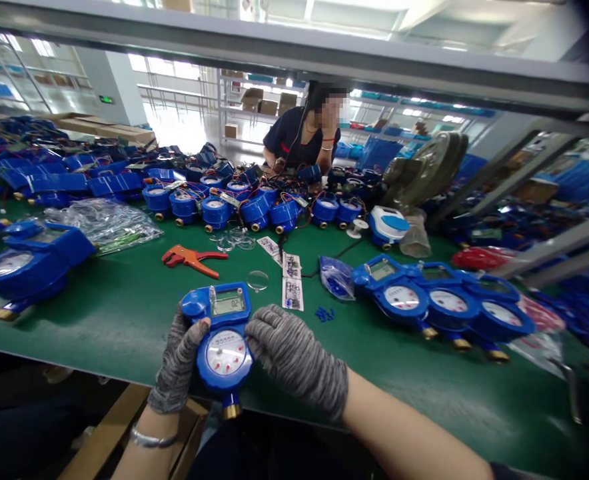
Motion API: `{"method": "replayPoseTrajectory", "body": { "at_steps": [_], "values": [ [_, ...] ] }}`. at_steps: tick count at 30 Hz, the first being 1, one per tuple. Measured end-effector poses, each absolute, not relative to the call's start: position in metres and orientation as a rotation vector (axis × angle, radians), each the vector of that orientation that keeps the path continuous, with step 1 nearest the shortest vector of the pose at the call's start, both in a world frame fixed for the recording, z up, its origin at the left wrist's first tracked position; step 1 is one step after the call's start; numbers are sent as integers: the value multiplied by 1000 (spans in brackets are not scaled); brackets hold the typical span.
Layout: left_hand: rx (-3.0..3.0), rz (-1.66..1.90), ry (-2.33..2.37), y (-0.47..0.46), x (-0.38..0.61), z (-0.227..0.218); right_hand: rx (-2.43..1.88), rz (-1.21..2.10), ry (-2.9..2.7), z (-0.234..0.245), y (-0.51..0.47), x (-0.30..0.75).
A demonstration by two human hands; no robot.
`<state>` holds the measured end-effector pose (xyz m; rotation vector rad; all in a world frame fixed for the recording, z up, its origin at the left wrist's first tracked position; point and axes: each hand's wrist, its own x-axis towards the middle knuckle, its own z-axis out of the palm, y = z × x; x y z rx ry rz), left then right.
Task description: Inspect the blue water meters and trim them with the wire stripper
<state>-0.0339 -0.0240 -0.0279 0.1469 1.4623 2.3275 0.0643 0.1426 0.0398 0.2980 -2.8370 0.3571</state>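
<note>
A blue water meter (205,360) with a small display and a round white dial is at the table's near edge, its brass end pointing toward me. My left hand (174,370), in a grey knitted glove, grips the meter's left side with the thumb on top. My gloved right hand (297,353) is closed at the meter's right side, fingertips bent against the casing; whatever they pinch is hidden. Beyond the meter lie a clear ring (257,290), a sheet of printed labels (292,293) and several tiny blue pieces (324,314) beside a bag (337,278) of them.
Orange-handled cutters (192,260) lie ahead on the green table (109,333). Finished-looking meters (449,300) stand at right, another meter (29,267) at left. Rows of wired meters (217,212) line the back, with a co-worker (302,137) behind them. An overhead beam (294,43) crosses above.
</note>
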Motion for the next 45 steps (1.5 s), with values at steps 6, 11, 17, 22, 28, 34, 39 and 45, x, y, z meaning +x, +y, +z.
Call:
{"method": "replayPoseTrajectory", "body": {
  "at_steps": [6,11,17,22,28,34,39,45],
  "values": [
    [154,2343,1417,-23,-34,-24,132,508,-2714,30,143,50],
    [204,2346,1404,-21,-33,-17,118,482,-2726,18,146,50],
    [228,2343,1410,-22,-34,-19,215,442,-2800,18,153,54],
    [191,2351,1449,-23,-34,-17,370,409,-2742,28,151,64],
    [151,2347,1431,-22,-31,-23,257,326,-2653,17,140,79],
    [68,2327,1529,-22,-31,-30,42,779,-2608,4,137,81],
    [120,2316,1543,-21,-31,-29,-547,2106,-2103,-2,140,66],
    [151,2340,1557,-21,-32,-30,-585,2648,-1948,-2,144,51]
  ]
}}
